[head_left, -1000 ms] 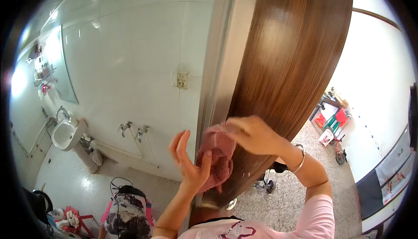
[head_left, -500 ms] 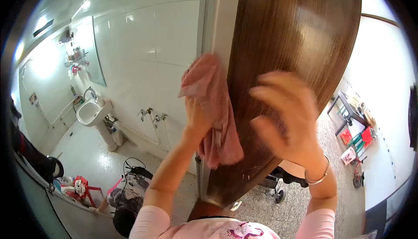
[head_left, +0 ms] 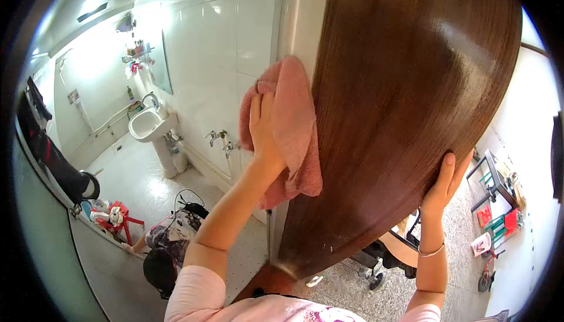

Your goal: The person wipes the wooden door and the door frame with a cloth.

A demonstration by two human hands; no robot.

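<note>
My left hand (head_left: 265,131) holds a pink cloth (head_left: 296,122) against the pale door frame (head_left: 302,25), at the left edge of the dark brown wooden door (head_left: 405,87). Part of the cloth hangs over the hand and hides some of its fingers. On the right, my right hand (head_left: 443,187) rests on the far edge of the door, thumb on its face and the other fingers partly hidden behind the edge. Nothing else shows in that hand.
A person (head_left: 170,251) bends low in the tiled bathroom at the lower left, near a red stool (head_left: 120,219). Beyond are a white sink (head_left: 147,125) and wall taps (head_left: 223,140). Right of the door are a wheeled item (head_left: 373,263) and a table (head_left: 496,175).
My left hand has brought the spread-out cloth up to the door frame. My right hand has let go of the cloth and moved right to the door's edge. The view has shifted.
</note>
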